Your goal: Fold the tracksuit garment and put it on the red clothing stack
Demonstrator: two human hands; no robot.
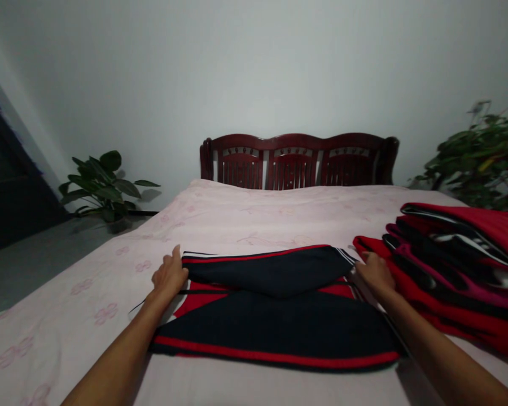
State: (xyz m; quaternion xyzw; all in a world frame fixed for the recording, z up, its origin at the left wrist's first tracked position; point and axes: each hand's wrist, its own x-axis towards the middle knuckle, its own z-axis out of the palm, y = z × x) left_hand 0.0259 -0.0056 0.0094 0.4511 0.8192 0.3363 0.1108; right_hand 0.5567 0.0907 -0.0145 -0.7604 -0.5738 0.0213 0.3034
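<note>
Overall, from my remote head-camera feed I read a bed covered by a pale pink floral sheet (254, 220), its far end set against a dark red wooden slatted headboard (298, 160) before a plain white wall (152, 84). A leafy green potted plant (104, 183) stands on the grey floor (46, 270) beyond the far left corner of the bed, and a bushier green plant (478, 158) rises past the far right corner. A tall dark panel (12, 180) occupies the far left edge of the view. On the right of the bed lies a thick stack of folded red-and-black garments (457, 265), its near left edge just beside the right hand (375, 272).

At near centre of the bed I see a navy track garment with red stripes (275, 324) lying flat. Its upper part is folded back across the lower part, with red panels showing between the layers and a white-striped cuff at the right end of the fold. The left hand (169, 275) sits at the left end of this fold, with its fingers close together and raised. The right hand lies over the striped cuff end, with its fingers together and pressed down. I cannot tell whether either hand is pinching the cloth.
</note>
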